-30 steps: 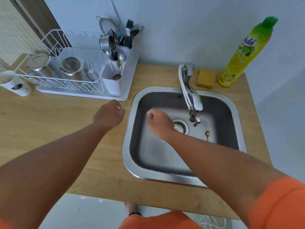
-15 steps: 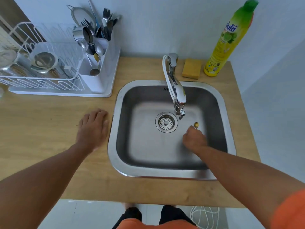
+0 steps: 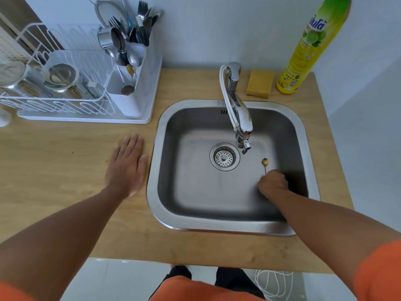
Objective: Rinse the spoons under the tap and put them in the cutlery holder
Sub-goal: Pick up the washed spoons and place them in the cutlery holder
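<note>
One gold spoon [image 3: 265, 162] is all I can see left in the sink [image 3: 225, 230], lying on the basin floor just right of the tap [image 3: 239, 118] spout. My right hand [image 3: 272, 184] is down there with its fingers curled over the handle end; I judge it is gripping the handle. My left hand [image 3: 127, 165] rests flat on the wooden counter [image 3: 65, 170], fingers straight, holding nothing. No water is visibly running. The cutlery holder [image 3: 135, 83] beside the dish rack [image 3: 54, 94] already carries several spoons and forks, so I take this for a late one: lift, rinse, then drop it in.
</note>
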Tool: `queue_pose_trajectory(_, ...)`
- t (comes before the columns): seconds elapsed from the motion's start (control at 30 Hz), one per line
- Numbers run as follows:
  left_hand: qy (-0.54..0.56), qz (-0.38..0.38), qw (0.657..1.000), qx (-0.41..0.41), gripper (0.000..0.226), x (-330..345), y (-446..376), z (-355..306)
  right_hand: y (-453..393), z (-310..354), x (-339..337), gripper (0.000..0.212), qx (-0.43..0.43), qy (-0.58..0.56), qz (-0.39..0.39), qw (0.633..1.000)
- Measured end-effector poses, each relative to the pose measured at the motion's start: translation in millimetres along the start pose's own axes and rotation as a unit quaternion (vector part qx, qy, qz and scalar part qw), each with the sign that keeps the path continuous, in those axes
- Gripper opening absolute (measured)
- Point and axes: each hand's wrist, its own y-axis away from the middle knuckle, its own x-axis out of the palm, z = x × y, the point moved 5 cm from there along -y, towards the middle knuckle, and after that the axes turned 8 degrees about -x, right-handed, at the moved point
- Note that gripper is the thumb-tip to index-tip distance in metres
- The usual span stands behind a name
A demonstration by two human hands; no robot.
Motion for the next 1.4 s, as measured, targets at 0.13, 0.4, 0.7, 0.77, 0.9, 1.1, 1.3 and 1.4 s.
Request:
queue_pose_trajectory(0.13, 0.003, -0.002, 1.0, -0.003, 0.067, 1, 0, 1, 6, 6, -2, 0.025, -0.044, 0.067, 0.018, 0.997)
queue_pose_trajectory(0.4, 0.002, -0.001, 1.0, -0.008, 0.066, -1, 1, 0, 48, 64, 25, 0.017, -0.204, 0.097, -0.005, 0.974)
queue_pose_trajectory(0.7, -0.012, 0.005, 1.0, -0.011, 0.068, 0, 1, 2, 127, 220, 0, 0.018, -0.421, -0.05, -0.069, 0.903)
queue_pose_trajectory(0.77, -0.013, 0.004, 1.0, -0.013, 0.069, 0, 1, 2, 139, 258, -21, 0.016, -0.449, -0.07, -0.092, 0.886)
queue_pose_trajectory(0.9, -0.012, 0.004, 1.0, -0.021, 0.073, 0, 0, 1, 156, 329, -70, 0.015, -0.499, -0.101, -0.152, 0.847)
queue_pose_trajectory(1.1, -0.022, -0.002, 1.0, -0.019, 0.069, 0, 0, 1, 169, 409, -124, 0.012, -0.545, -0.125, -0.204, 0.803)
queue_pose_trajectory(1.3, -0.011, -0.006, 1.0, -0.024, 0.06, 2, -1, 3, 155, 438, -124, 0.012, -0.534, -0.106, -0.176, 0.82)
queue_pose_trajectory(1.4, -0.004, -0.007, 1.0, -0.025, 0.059, 2, -2, 3, 145, 438, -112, 0.016, -0.523, -0.093, -0.15, 0.833)
